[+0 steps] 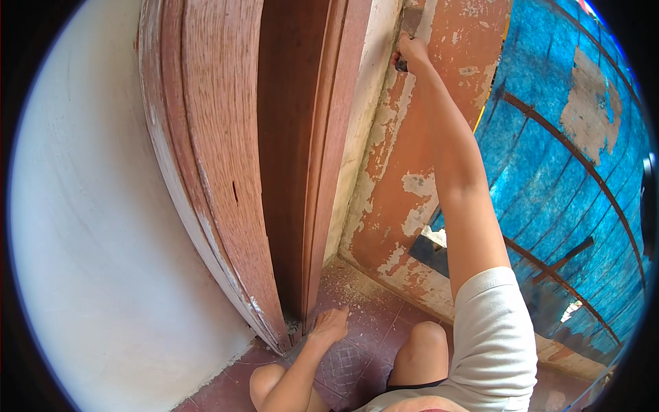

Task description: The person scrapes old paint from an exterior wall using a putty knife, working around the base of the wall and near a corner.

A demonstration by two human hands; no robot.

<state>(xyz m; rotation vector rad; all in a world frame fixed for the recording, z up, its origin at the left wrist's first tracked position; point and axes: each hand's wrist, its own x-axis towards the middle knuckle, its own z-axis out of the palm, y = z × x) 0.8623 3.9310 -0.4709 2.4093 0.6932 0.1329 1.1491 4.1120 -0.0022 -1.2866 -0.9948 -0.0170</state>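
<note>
Reddish wood grain ran down the door frame (226,137), and the left hand (329,325) rested at its foot, fingers spread flat against the base where it met the red tiled floor (374,323). High up, the right hand (410,51) was closed around a dark scraper (410,24) (only partly visible), pressed to the peeling orange wall (412,172). Just right stood a blue panel (563,158), its paint flaking.

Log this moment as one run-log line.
right hand: raised, holding scraper on peeling wall | left hand: resting on floor by door frame
</note>
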